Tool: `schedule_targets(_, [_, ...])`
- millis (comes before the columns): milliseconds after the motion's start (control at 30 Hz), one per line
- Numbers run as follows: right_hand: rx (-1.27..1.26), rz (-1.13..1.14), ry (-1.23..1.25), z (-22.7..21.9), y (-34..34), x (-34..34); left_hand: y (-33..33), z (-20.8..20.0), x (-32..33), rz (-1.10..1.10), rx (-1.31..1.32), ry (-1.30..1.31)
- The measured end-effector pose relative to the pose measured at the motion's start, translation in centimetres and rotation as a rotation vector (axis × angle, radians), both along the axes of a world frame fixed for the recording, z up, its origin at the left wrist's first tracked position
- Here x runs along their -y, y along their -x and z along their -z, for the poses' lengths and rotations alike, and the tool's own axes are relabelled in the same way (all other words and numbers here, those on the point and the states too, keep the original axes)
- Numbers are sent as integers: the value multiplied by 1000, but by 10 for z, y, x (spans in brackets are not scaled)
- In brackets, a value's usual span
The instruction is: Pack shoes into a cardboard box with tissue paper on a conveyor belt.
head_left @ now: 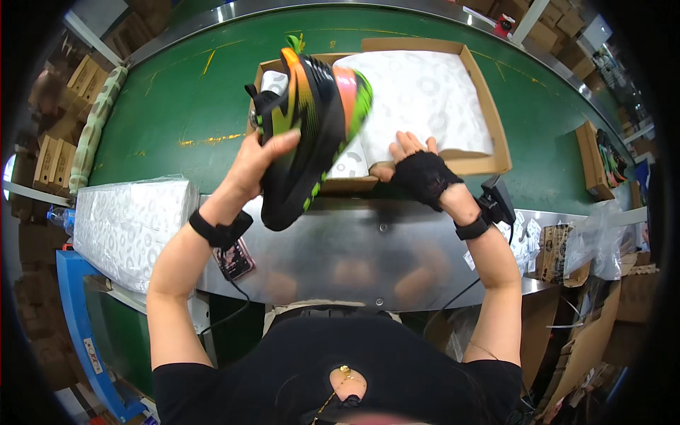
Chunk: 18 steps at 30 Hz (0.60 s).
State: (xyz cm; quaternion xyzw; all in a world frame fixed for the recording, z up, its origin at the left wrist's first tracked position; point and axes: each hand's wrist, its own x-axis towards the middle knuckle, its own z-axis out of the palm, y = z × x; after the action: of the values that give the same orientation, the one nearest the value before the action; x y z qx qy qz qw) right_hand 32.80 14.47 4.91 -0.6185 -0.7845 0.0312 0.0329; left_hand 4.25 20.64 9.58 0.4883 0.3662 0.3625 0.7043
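My left hand (258,163) grips a black sneaker (304,127) with green and orange accents, thumb over its side. The shoe is held up on its side over the left part of an open cardboard shoe box (501,152), hiding part of it. White printed tissue paper (425,99) lies in the box and covers what is under it. My right hand (421,166), in a black fingerless glove, rests at the box's near edge. Its fingers are stretched over the edge of the tissue, touching or nearly touching it; no object shows in them.
A green conveyor belt (177,99) runs behind a steel ledge (340,248). Stacked printed tissue sheets (134,219) lie at the left, near a phone (237,258). Another box with shoes (598,163) sits far right. Small white labels (524,244) and a brown carton (556,255) stand at the near right.
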Motion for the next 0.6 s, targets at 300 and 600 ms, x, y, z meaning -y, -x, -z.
schedule_targets(300, [-168,157,-188,5,-47,50,-64,45,-113,-138,83,347])
schedule_targets(600, [-698,-229,-497,15,-6,86,-77,86,-118,138,-312,427])
